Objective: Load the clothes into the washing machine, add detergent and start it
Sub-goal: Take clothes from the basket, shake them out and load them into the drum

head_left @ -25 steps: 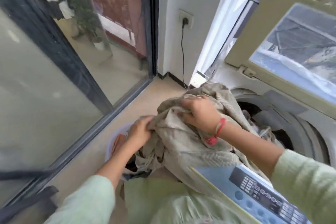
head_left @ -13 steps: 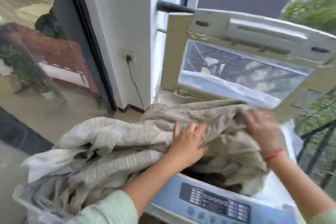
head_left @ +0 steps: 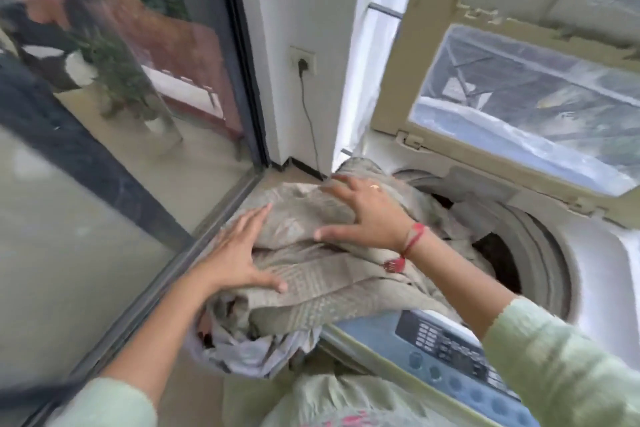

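A large beige cloth [head_left: 322, 291] lies bunched over the left rim of the top-loading washing machine [head_left: 588, 253]. Part of it reaches into the dark drum [head_left: 498, 253], and part hangs off the left side. My left hand [head_left: 239, 253] rests flat on the cloth's left end with its fingers spread. My right hand [head_left: 367, 215], with a red thread on the wrist, presses flat on the top of the bundle near the drum's rim. The lid [head_left: 519, 97] stands open behind. The blue control panel [head_left: 446, 347] is at the front edge.
A pale lilac basin [head_left: 239, 357] shows below the hanging cloth, mostly hidden. A glass sliding door [head_left: 104, 201] runs along the left. A wall socket [head_left: 303, 61] with a black cable [head_left: 311, 135] is behind. A narrow floor strip [head_left: 277, 180] lies between door and machine.
The bundle has been lifted from the basin onto the machine's rim. Both hands went from gripping the cloth to lying flat on it, and they have shifted left since half a second ago.
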`<state>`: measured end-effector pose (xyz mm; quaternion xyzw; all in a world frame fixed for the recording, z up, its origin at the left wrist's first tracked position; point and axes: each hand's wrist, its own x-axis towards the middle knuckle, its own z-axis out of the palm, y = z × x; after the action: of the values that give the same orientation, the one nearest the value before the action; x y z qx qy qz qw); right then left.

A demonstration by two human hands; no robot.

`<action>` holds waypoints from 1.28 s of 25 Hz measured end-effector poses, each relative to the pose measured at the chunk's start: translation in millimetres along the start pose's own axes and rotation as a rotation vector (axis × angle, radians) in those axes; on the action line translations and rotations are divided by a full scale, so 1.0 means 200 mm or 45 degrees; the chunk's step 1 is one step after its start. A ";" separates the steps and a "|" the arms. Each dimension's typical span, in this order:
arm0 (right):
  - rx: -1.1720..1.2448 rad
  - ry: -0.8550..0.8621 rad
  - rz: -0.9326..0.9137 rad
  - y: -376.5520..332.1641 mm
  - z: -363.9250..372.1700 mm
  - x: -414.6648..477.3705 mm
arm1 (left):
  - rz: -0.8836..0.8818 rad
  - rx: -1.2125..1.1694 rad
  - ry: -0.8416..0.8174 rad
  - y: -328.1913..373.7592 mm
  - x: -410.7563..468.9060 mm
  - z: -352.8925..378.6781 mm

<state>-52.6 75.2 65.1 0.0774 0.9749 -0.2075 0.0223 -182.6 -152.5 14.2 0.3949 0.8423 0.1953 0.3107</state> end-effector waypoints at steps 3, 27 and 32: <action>-0.442 -0.330 -0.023 -0.25 0.28 0.12 | -0.139 -0.609 0.253 -0.17 -0.11 0.12; -0.772 -0.347 0.566 0.62 -0.19 -0.94 | 0.537 1.016 -0.220 1.18 0.54 0.49; -0.226 -0.479 0.714 0.67 -0.06 -0.77 | 0.680 -0.033 -0.040 1.03 0.49 0.27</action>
<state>119.9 179.7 33.4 0.3004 0.9088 -0.1182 0.2643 -82.9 54.7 56.6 0.6021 0.7007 0.2750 0.2662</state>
